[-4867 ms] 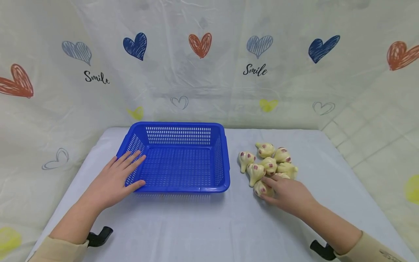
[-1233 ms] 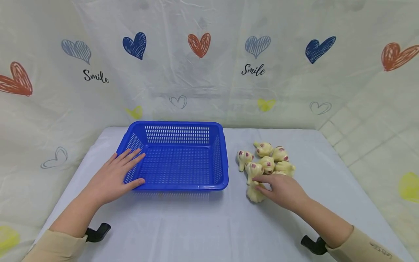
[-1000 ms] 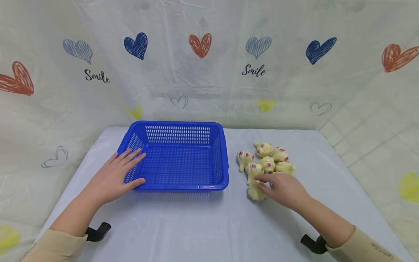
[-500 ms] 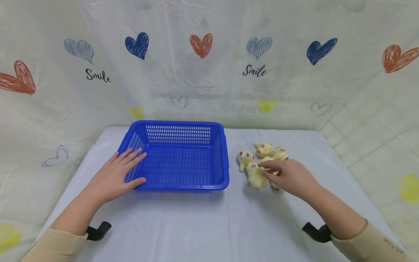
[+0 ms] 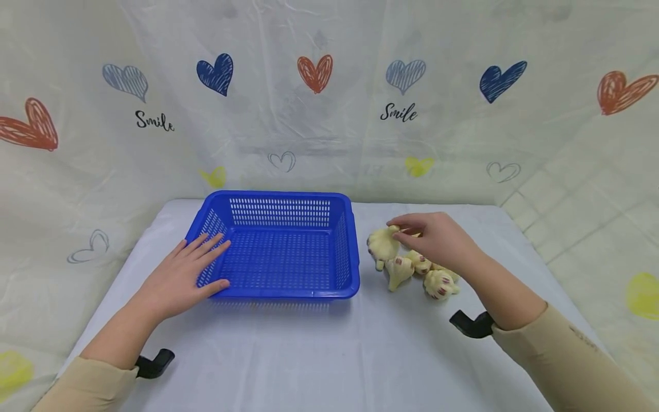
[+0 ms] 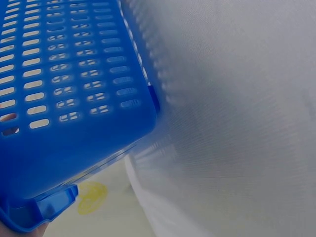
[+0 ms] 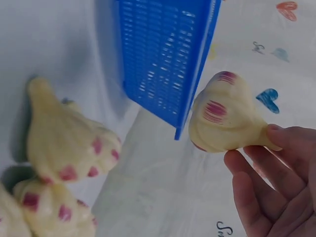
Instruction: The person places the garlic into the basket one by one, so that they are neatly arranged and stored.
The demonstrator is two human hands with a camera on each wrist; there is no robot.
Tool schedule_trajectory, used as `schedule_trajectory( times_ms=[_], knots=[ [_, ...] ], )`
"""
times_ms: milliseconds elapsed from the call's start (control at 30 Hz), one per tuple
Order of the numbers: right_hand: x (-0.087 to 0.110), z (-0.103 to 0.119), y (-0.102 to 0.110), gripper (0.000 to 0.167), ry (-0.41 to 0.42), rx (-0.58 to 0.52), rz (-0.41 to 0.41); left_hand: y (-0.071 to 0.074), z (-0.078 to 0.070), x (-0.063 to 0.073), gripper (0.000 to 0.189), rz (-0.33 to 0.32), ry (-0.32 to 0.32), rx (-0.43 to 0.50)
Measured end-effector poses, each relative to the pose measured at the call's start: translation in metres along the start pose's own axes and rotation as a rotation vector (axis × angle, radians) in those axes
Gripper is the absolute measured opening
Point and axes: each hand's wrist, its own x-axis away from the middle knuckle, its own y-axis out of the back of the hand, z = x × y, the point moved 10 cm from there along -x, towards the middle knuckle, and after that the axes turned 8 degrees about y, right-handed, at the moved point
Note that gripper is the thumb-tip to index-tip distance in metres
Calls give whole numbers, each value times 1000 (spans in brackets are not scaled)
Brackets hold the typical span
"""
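Note:
In the head view my right hand pinches a garlic bulb by its stem, lifted over the group right of the basket. The right wrist view shows that bulb cream-coloured with purple-red patches, its stem between thumb and fingers. Below it lie several other bulbs, among them one garlic bulb at the front left and another garlic bulb at the front right; some are partly hidden by my hand. My left hand lies with spread fingers over the left rim of the blue plastic basket.
The slotted basket wall fills the upper left of the left wrist view. A white cloth covers the table. Behind stands a pale curtain printed with hearts. A black wrist mount sits on my right wrist.
My right hand has lifted the garlic bulb from the front of the group and carried it back and left. My left hand has stayed on the basket rim.

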Motion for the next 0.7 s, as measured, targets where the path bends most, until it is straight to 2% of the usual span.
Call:
schedule_trajectory(
  times_ms=[200,300,533,700],
  knots=[
    [-38,7,-8,31,-27,-63,20,-5,1,0,83,38,14,3],
    [-54,14,-13,33,-27,-59,44,-5,1,0,83,39,13,2],
    [-88,30,-22,33,9,-39,92,-2,-1,0,83,33,8,0],
    [-109,42,-36,27,96,28,101,-1,0,0,84,22,8,-2]
  ],
)
